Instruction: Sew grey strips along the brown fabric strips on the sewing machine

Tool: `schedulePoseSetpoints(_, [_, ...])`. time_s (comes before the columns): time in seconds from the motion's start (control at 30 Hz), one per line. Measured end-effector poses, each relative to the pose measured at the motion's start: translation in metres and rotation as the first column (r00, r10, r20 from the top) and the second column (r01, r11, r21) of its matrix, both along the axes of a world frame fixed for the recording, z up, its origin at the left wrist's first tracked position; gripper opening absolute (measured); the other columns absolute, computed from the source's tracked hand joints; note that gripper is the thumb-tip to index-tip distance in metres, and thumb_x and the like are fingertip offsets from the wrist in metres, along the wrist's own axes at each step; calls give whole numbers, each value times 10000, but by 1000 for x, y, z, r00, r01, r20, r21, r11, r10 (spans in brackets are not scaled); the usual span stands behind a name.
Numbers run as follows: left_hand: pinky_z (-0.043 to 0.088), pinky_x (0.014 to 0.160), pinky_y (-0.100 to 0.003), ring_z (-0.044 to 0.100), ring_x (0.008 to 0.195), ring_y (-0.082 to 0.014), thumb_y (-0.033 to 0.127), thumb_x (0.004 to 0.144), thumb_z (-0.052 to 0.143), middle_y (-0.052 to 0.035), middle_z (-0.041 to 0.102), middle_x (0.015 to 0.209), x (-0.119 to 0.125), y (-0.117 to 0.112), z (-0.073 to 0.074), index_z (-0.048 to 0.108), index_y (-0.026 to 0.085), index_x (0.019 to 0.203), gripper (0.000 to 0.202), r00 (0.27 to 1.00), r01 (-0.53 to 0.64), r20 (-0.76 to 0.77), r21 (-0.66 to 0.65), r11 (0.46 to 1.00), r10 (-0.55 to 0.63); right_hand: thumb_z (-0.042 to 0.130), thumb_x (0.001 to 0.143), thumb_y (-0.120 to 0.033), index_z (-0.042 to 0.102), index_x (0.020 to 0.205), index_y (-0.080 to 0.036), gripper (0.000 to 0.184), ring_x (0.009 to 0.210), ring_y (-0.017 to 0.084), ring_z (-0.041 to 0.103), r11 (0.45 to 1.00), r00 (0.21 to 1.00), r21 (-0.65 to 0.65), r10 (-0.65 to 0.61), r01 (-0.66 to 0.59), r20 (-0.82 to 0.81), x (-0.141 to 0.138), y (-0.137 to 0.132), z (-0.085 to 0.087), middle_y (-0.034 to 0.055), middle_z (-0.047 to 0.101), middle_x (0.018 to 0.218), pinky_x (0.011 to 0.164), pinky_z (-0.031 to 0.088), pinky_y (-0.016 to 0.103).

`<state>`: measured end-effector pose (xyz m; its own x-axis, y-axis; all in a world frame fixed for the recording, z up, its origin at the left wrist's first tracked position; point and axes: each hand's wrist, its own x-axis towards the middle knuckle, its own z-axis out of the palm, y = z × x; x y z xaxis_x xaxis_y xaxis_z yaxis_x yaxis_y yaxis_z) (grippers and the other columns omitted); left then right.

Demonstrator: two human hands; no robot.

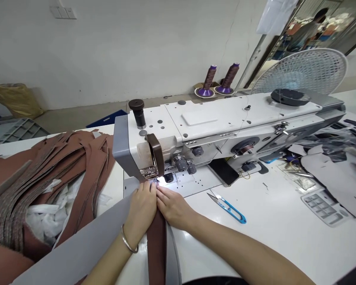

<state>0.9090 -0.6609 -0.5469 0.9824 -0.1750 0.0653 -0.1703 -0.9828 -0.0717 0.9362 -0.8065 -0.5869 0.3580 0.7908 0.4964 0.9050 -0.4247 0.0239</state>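
Observation:
A brown strap (pixel 156 249) runs from the table's front edge up to the needle area of a white sewing machine (pixel 225 118). My left hand (pixel 142 209), with a metal bangle on its wrist, lies on the strap's left side, fingers pressed down just before the presser foot (pixel 150 174). My right hand (pixel 173 206) presses the strap from the right, its fingertips meeting the left hand's at the lit needle spot. A grey sheet (pixel 86 245) lies under the strap and slopes off to the left.
A heap of brown straps and white filling (pixel 47 186) fills the left of the table. Blue thread snips (pixel 228 206) lie right of my hands. A phone (pixel 224 171), a calculator (pixel 324 204), grey fabric pieces (pixel 335 174), a fan (pixel 305 71) and two thread cones (pixel 216 79) stand beyond.

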Motion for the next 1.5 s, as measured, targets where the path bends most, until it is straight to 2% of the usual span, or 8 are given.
schedulePoseSetpoints(0.13, [500, 732, -366, 580, 918, -255, 88, 927, 444, -93, 599, 982, -7, -2, 6, 571, 141, 1235, 338, 1000, -20, -22, 32, 999, 20, 407, 954, -77, 657, 870, -51, 265, 940, 247, 616, 993, 993, 24, 112, -113, 18, -2, -4, 7, 158, 680, 913, 926, 541, 394])
schedulePoseSetpoints(0.23, [508, 747, -362, 581, 925, -251, 67, 909, 459, -101, 609, 990, -10, -3, 13, 596, 124, 1195, 322, 997, 7, -83, 48, 999, -3, 398, 948, -58, 653, 821, -62, 285, 830, 233, 601, 992, 992, 33, 119, -120, 38, -6, -5, 11, 141, 667, 826, 818, 560, 378])
schedulePoseSetpoints(0.47, [503, 748, -364, 570, 874, -239, 67, 944, 359, -105, 611, 955, -10, -8, 13, 614, 111, 1117, 311, 997, 18, -79, 79, 997, -11, 397, 939, -42, 648, 923, -14, 252, 870, 258, 604, 993, 992, 53, 104, -108, 72, -9, -4, 14, 182, 674, 876, 782, 555, 377])
schedulePoseSetpoints(0.63, [493, 797, -376, 555, 892, -237, 19, 897, 355, -107, 596, 963, -8, -7, 9, 583, 101, 1152, 352, 995, 78, -64, 33, 996, -76, 418, 924, -37, 636, 873, -29, 224, 915, 273, 619, 993, 990, 42, 108, -112, 86, -7, -2, 7, 186, 665, 864, 837, 549, 413])
schedulePoseSetpoints(0.83, [476, 810, -375, 543, 882, -238, -10, 844, 363, -88, 576, 902, -3, -9, 18, 596, 123, 1001, 311, 985, 120, -126, 13, 993, -117, 394, 908, -26, 649, 836, -61, 267, 888, 274, 628, 992, 986, 64, 96, -106, 135, -5, 0, 2, 160, 677, 831, 868, 539, 432])
schedulePoseSetpoints(1.0, [465, 878, -384, 555, 945, -240, -11, 848, 345, -95, 601, 968, 1, -6, 26, 604, 125, 1037, 348, 964, 148, -227, 37, 988, -136, 425, 906, -47, 662, 855, -35, 242, 852, 265, 631, 989, 983, 90, 100, -115, 154, -9, 0, 7, 178, 683, 849, 890, 528, 414])
schedulePoseSetpoints(1.2, [475, 860, -399, 566, 913, -248, -12, 834, 348, -103, 608, 939, 3, -4, 29, 622, 131, 990, 346, 953, 144, -270, -6, 990, -140, 475, 871, -36, 647, 901, 11, 181, 828, 278, 633, 988, 981, 98, 101, -118, 165, -14, 1, 5, 217, 668, 845, 870, 517, 440])
schedulePoseSetpoints(1.5, [475, 885, -396, 568, 951, -258, 0, 878, 353, -123, 629, 998, -4, -6, 32, 581, 69, 1218, 414, 935, 121, -338, 17, 993, -108, 444, 862, -52, 672, 882, -16, 232, 789, 273, 615, 993, 977, 81, 70, -88, 204, -14, 2, 4, 208, 677, 852, 821, 513, 448])
